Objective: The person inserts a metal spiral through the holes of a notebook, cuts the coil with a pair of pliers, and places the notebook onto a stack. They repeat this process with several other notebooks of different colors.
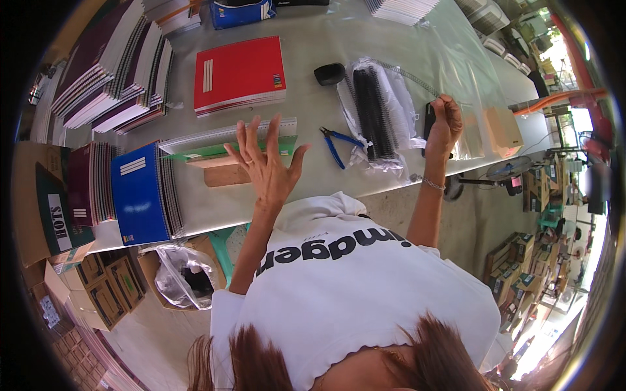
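Note:
My left hand (266, 163) is open, its fingers spread over a green-covered notebook (280, 147) with a row of punched holes along its edge. Under that notebook shows a wooden block (225, 176). Out to the right, my right hand (445, 127) pinches the end of a thin spiral binding coil (412, 75), which stretches back toward the bundle of black coils (370, 111) on white plastic wrapping. Blue-handled cutting pliers (338, 144) lie between the notebook and the bundle. A small black object (330, 74) rests beyond the pliers, beside the bundle.
A red notebook pile (240, 72) lies farther back. To the left stand spiral-bound maroon notebooks (117, 65) and a blue pile (140, 192). A cardboard box (503, 131) sits at the table's right. Below the front edge is a plastic-lined box (186, 277).

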The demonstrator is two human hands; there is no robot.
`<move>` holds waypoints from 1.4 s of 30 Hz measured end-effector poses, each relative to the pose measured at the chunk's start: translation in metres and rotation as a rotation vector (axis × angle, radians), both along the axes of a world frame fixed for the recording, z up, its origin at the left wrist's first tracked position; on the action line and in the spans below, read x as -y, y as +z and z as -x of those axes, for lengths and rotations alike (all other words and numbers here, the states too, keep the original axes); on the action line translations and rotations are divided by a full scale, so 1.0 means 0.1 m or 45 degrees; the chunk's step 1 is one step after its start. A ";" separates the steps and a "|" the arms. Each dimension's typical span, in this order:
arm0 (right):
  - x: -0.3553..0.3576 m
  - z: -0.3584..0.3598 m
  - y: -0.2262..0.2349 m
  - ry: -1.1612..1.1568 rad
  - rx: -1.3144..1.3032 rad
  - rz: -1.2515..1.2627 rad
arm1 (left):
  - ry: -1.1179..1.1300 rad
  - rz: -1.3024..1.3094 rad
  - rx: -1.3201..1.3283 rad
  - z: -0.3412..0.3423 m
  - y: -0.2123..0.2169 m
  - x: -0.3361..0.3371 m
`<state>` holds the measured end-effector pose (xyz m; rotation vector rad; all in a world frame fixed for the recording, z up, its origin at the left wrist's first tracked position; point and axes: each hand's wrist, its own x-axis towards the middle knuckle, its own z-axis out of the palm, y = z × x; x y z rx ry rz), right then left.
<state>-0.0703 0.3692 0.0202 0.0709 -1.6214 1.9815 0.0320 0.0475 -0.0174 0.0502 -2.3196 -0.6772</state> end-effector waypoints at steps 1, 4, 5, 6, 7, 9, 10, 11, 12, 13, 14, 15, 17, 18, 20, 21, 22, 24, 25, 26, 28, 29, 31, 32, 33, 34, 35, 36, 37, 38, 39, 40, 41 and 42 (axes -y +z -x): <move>0.06 0.02 0.04 -0.006 -0.043 -0.048 | 0.006 -0.005 0.015 0.03 0.01 -0.01; 0.21 0.06 0.14 0.315 -0.161 0.255 | 0.019 0.006 0.035 0.14 0.01 -0.01; 0.30 0.04 0.21 0.289 -0.184 0.175 | 0.024 0.006 0.027 0.18 0.02 -0.01; 0.42 0.03 0.28 0.267 -0.207 0.101 | 0.034 0.011 0.020 0.21 0.02 0.00; 0.54 0.03 0.34 0.246 -0.230 0.028 | 0.043 0.015 0.014 0.23 0.02 0.01; 0.71 0.07 0.43 0.285 -0.320 -0.151 | 0.058 0.033 0.040 0.24 0.00 0.02; 0.79 0.08 0.46 0.304 -0.366 -0.240 | 0.066 0.042 0.053 0.23 0.00 0.03; 0.86 0.06 0.51 0.382 -0.272 -0.323 | 0.072 0.064 0.038 0.23 0.02 0.02; 0.94 0.03 0.54 0.467 -0.177 -0.403 | 0.087 0.087 0.026 0.22 0.04 0.02; 1.03 0.00 0.57 0.551 -0.081 -0.484 | 0.101 0.110 0.014 0.21 0.05 0.01; 1.16 -0.06 0.57 0.620 -0.016 -0.617 | 0.101 0.109 0.002 0.20 0.04 0.01; 1.29 -0.11 0.56 0.687 0.050 -0.750 | 0.100 0.110 -0.007 0.20 0.03 0.02; 1.44 -0.17 0.38 0.841 0.055 -0.993 | 0.090 0.103 -0.017 0.19 0.03 0.02; 1.48 -0.19 0.31 0.917 0.054 -1.117 | 0.082 0.096 -0.017 0.18 0.05 0.02; 1.54 -0.23 0.25 0.985 0.173 -1.103 | 0.068 0.085 -0.023 0.17 0.06 0.02; 1.56 -0.25 0.23 1.022 0.234 -1.096 | 0.061 0.083 -0.029 0.17 0.05 0.02; 1.58 -0.26 0.25 1.035 0.235 -1.108 | 0.054 0.080 -0.035 0.16 0.04 0.03; 1.60 -0.28 0.29 1.052 0.241 -1.131 | 0.050 0.079 -0.033 0.15 0.03 0.03; 1.60 -0.28 0.27 1.052 0.219 -1.145 | 0.047 0.078 -0.031 0.14 0.03 0.03; 1.60 -0.28 0.25 1.047 0.197 -1.158 | 0.043 0.075 -0.031 0.14 0.04 0.02; 1.60 -0.29 0.25 1.031 0.145 -1.162 | 0.034 0.067 -0.030 0.14 0.07 0.02; 1.60 -0.30 0.26 1.022 0.113 -1.153 | 0.031 0.066 -0.012 0.14 0.08 0.02; 1.61 -0.34 0.28 1.014 0.089 -1.115 | 0.023 0.064 0.024 0.14 0.10 0.03; 1.61 -0.35 0.28 1.010 0.097 -1.086 | 0.026 0.099 0.036 0.14 0.12 0.04; 1.61 -0.36 0.28 1.006 0.105 -1.057 | 0.029 0.134 0.049 0.15 0.13 0.05; 1.61 -0.37 0.27 1.012 0.126 -1.081 | 0.032 0.168 0.061 0.16 0.14 0.05; 1.61 -0.37 0.25 1.017 0.145 -1.104 | 0.030 0.173 0.067 0.16 0.14 0.06; 1.61 -0.37 0.25 1.022 0.163 -1.127 | 0.028 0.178 0.072 0.17 0.13 0.07; 1.63 -0.39 0.26 0.976 0.163 -1.077 | 0.027 0.183 0.078 0.17 0.13 0.08; 1.68 -0.43 0.30 0.929 0.163 -1.026 | 0.019 0.186 0.094 0.17 0.13 0.08; 1.70 -0.45 0.33 0.882 0.163 -0.975 | 0.011 0.188 0.111 0.18 0.15 0.09; 1.71 -0.44 0.34 0.892 0.155 -0.988 | 0.003 0.190 0.127 0.18 0.16 0.10; 1.71 -0.43 0.35 0.900 0.148 -1.002 | -0.001 0.199 0.147 0.18 0.18 0.10; 1.70 -0.42 0.35 0.909 0.140 -1.016 | -0.006 0.207 0.166 0.18 0.19 0.11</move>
